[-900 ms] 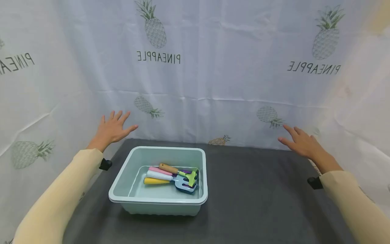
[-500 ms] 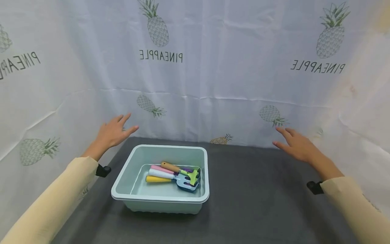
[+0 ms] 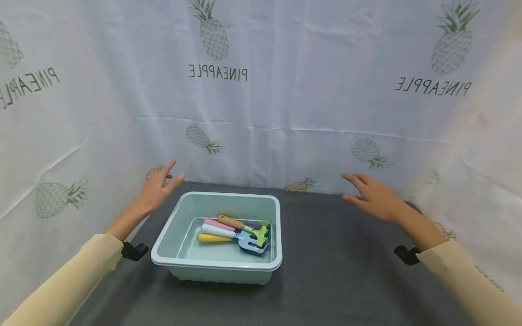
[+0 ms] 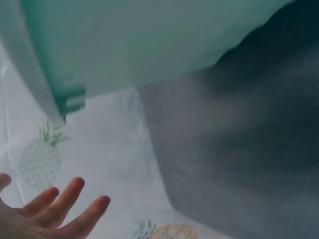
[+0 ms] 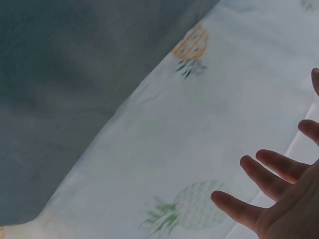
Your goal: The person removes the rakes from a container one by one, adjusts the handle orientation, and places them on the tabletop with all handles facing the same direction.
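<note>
A pale green plastic basin stands left of centre on the dark table in the head view. Inside lie several small garden tools: a light blue hand fork with a white handle, a light green rake with a wooden handle, and others with pink and yellow handles. My left hand hovers beyond the basin's far left corner, fingers extended, holding nothing. Well to the basin's right, my right hand is held in the air, fingers spread and nothing in it.
A dark grey cloth covers the table. White curtains with printed pineapples hang at the back and along both sides, close to my hands. Black wrist straps show at my cuffs.
My right hand has moved left and inward over the table. My left hand has lowered slightly. The view has shifted a little; the basin and tools stay in place.
</note>
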`<action>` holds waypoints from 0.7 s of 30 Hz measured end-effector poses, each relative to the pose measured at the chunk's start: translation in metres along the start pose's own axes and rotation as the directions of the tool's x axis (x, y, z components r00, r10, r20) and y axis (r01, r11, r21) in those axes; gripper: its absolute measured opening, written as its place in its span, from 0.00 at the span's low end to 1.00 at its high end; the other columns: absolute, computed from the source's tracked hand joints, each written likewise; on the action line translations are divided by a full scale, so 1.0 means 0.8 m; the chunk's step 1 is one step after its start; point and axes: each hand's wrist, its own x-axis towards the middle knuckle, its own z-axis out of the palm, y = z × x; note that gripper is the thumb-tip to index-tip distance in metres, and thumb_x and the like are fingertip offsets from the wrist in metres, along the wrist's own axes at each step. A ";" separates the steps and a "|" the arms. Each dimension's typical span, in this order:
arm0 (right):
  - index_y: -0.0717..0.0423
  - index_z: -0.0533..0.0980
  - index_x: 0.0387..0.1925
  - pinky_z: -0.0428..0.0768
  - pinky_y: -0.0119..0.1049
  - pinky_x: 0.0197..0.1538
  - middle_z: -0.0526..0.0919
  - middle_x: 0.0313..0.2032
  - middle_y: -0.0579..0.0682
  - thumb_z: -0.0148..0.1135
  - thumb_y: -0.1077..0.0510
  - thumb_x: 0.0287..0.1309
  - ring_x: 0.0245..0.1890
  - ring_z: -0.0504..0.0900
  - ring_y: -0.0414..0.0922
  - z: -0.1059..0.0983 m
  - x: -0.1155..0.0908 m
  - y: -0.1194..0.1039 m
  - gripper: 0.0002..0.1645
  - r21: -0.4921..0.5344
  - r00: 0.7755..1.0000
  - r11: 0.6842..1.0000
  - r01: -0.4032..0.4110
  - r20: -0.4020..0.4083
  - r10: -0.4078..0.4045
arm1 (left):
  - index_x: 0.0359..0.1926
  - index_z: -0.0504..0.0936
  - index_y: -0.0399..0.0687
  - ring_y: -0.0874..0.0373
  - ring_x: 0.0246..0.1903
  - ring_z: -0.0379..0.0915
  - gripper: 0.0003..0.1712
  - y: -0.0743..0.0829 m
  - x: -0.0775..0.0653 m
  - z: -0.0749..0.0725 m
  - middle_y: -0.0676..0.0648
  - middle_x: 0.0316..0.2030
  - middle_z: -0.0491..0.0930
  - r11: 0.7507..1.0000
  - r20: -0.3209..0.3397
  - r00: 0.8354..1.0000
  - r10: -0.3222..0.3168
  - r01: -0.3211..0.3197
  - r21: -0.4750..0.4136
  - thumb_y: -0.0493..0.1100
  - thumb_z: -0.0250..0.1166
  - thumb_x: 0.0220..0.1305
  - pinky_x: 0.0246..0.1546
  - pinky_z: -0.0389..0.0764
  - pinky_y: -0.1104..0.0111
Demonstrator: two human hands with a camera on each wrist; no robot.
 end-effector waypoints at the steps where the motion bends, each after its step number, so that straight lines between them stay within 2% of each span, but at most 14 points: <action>1: 0.49 0.53 0.82 0.75 0.69 0.57 0.63 0.74 0.68 0.53 0.36 0.75 0.67 0.72 0.70 0.001 0.002 -0.005 0.45 0.003 1.000 1.000 0.011 -0.005 -0.011 | 0.84 0.45 0.49 0.28 0.58 0.75 0.43 0.001 -0.005 0.002 0.24 0.68 0.67 0.999 0.006 1.000 -0.018 0.019 -0.032 0.61 0.48 0.81 0.49 0.80 0.38; 5: 0.45 0.52 0.82 0.77 0.67 0.55 0.64 0.74 0.66 0.53 0.35 0.75 0.67 0.73 0.68 0.003 0.008 -0.022 0.44 -0.001 0.999 0.999 0.035 0.001 -0.035 | 0.83 0.52 0.50 0.36 0.45 0.84 0.39 0.002 -0.022 0.008 0.25 0.63 0.72 0.987 0.023 0.996 -0.085 0.088 -0.136 0.62 0.46 0.81 0.37 0.88 0.52; 10: 0.44 0.53 0.82 0.80 0.65 0.53 0.65 0.75 0.65 0.53 0.35 0.75 0.65 0.75 0.66 0.006 0.016 -0.041 0.44 0.013 0.998 0.998 0.066 -0.002 -0.066 | 0.75 0.68 0.47 0.49 0.34 0.82 0.34 0.008 -0.035 0.015 0.30 0.56 0.77 0.977 0.006 0.992 -0.127 0.126 -0.172 0.62 0.43 0.82 0.26 0.85 0.63; 13: 0.43 0.53 0.82 0.80 0.64 0.52 0.65 0.75 0.64 0.53 0.35 0.75 0.65 0.76 0.65 0.009 0.024 -0.055 0.44 0.032 0.996 0.996 0.086 0.000 -0.086 | 0.72 0.71 0.46 0.54 0.29 0.77 0.34 0.012 -0.041 0.020 0.32 0.52 0.78 0.974 0.008 0.989 -0.147 0.146 -0.172 0.63 0.42 0.82 0.22 0.81 0.64; 17: 0.41 0.53 0.82 0.80 0.64 0.55 0.65 0.75 0.61 0.52 0.33 0.74 0.67 0.75 0.63 0.012 0.036 -0.073 0.44 0.050 0.994 0.993 0.107 0.009 -0.108 | 0.73 0.71 0.46 0.56 0.25 0.72 0.33 0.014 -0.049 0.030 0.33 0.51 0.77 0.969 0.021 0.985 -0.169 0.170 -0.178 0.61 0.41 0.83 0.20 0.77 0.63; 21: 0.41 0.55 0.81 0.79 0.63 0.59 0.66 0.75 0.58 0.54 0.33 0.73 0.69 0.74 0.60 0.013 0.046 -0.089 0.44 0.073 0.990 0.988 0.137 0.007 -0.138 | 0.72 0.72 0.45 0.58 0.24 0.69 0.29 0.016 -0.052 0.037 0.38 0.42 0.77 0.963 0.005 0.981 -0.193 0.190 -0.190 0.56 0.45 0.83 0.22 0.73 0.65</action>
